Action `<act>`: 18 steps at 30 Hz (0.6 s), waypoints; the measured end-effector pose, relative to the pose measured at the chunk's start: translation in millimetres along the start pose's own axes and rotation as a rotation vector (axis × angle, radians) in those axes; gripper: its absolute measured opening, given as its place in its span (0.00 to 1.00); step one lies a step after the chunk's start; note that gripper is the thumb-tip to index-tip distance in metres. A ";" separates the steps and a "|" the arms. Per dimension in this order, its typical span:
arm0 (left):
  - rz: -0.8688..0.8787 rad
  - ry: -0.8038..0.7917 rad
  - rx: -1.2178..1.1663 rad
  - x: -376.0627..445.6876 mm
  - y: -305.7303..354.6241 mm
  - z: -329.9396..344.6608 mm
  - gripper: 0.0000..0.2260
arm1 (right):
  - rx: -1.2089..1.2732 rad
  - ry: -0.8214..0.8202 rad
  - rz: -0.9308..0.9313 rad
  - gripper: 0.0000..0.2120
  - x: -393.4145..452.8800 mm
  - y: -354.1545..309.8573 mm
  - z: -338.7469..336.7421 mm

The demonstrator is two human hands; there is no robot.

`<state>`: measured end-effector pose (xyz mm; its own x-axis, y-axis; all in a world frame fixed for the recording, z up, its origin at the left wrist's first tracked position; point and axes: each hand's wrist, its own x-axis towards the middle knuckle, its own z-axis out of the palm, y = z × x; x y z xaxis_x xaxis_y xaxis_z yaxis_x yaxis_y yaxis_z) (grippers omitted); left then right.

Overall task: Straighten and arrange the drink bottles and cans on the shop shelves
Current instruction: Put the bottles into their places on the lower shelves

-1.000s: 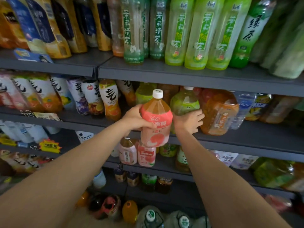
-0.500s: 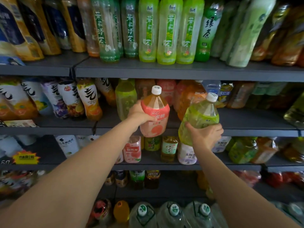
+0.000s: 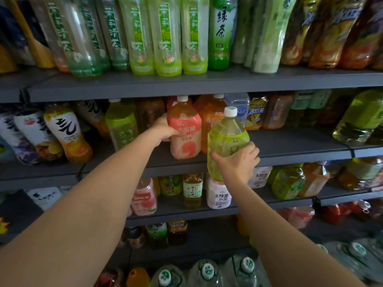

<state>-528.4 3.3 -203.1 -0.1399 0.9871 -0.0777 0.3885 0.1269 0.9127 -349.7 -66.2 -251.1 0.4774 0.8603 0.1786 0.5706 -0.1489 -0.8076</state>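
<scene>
— Grey shop shelves (image 3: 207, 85), middle tier: where are the bottles?
— Left hand (image 3: 165, 129), fingers wrapped round the pink peach bottle (image 3: 185, 133) standing there; right hand (image 3: 236, 162) fingers clamp the green tea bottle (image 3: 226, 137), held before the shelf edge.

Bare shelf board (image 3: 300, 146) lies open just right of the right hand (image 3: 238, 162). Orange bottle (image 3: 211, 119) and yellow-labelled bottle (image 3: 256, 112) block behind it; pink bottle (image 3: 184, 133) crowds its left.

Peach bottle (image 3: 185, 134) on the middle shelf (image 3: 290, 146), tea bottle (image 3: 227, 141) just right, before the edge.
</scene>
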 end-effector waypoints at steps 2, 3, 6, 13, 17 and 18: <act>0.001 0.019 -0.004 7.9 -2.4 0.2 0.32 | -0.019 -0.005 0.019 0.45 3.6 0.4 2.6; 0.008 0.036 -0.009 12.1 -3.8 0.6 0.32 | -0.031 -0.007 0.027 0.45 5.0 0.5 3.2; 0.060 0.109 0.052 19.5 -9.4 6.6 0.34 | -0.073 -0.016 0.009 0.44 6.9 1.1 5.1; -0.168 0.350 0.260 21.1 -24.2 24.1 0.12 | -0.110 -0.070 -0.126 0.44 -3.3 -11.8 6.9; -0.157 0.165 0.195 7.4 -27.7 12.1 0.18 | -0.110 -0.101 -0.147 0.43 -13.8 -21.8 12.8; -0.143 0.127 0.109 -2.1 -25.8 8.4 0.19 | -0.104 -0.103 -0.141 0.43 -17.0 -23.1 14.3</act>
<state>-530.4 -1.3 -229.9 -0.3115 0.9389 -0.1464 0.4519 0.2818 0.8464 -380.5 -70.4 -243.6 0.3202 0.9206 0.2234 0.6955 -0.0684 -0.7152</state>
